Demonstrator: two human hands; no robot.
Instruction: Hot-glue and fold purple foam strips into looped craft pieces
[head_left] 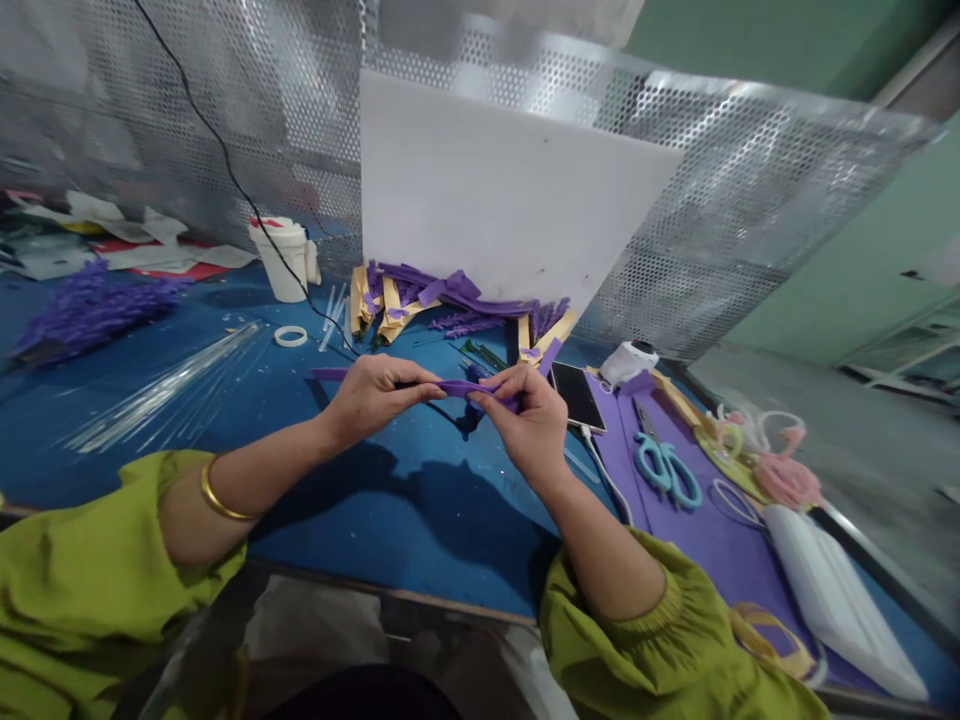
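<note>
Here both hands, left hand (375, 392) and right hand (525, 415), pinch a purple strip (456, 387), its ends hidden.

Blue worktable (150, 470) spanning foreground, its surface reflecting overhead light. Perforated metal screen (750, 200) curving behind table, glinting in places. White board (495, 190) leaning upright against screen. Black cable (225, 160) hanging down across screen. Green wall (840, 300) showing at right, grey floor (840, 420) stretching beneath it.

Strip (457, 387) between hands; phone (576, 396) right of it; scissors (667, 468) further right; cup (284, 258) behind left
</note>
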